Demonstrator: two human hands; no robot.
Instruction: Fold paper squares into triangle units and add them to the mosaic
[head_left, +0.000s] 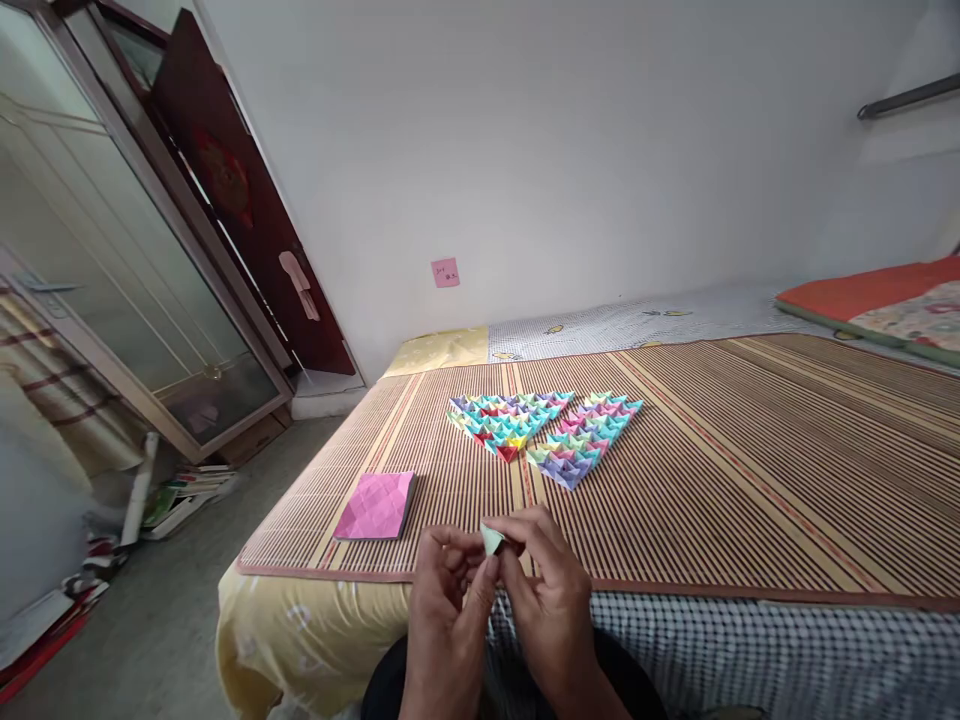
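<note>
My left hand (448, 590) and my right hand (544, 585) meet at the near edge of the bed, both pinching a small pale green folded paper piece (491, 540) between fingertips. Farther out on the striped bamboo mat (750, 470) lie two triangular arrays of small folded paper pieces in many colours, the left array (508, 420) and the right array (586, 436). A stack of pink square paper (376, 505) lies on the mat to the left of my hands.
The bed has a yellow sheet (300, 630) at its near left corner and a checked cover along the front. An orange pillow (870, 293) lies at far right. A pink note (445, 272) sticks on the white wall. Books and papers (180, 495) lie on the floor beside a glass door.
</note>
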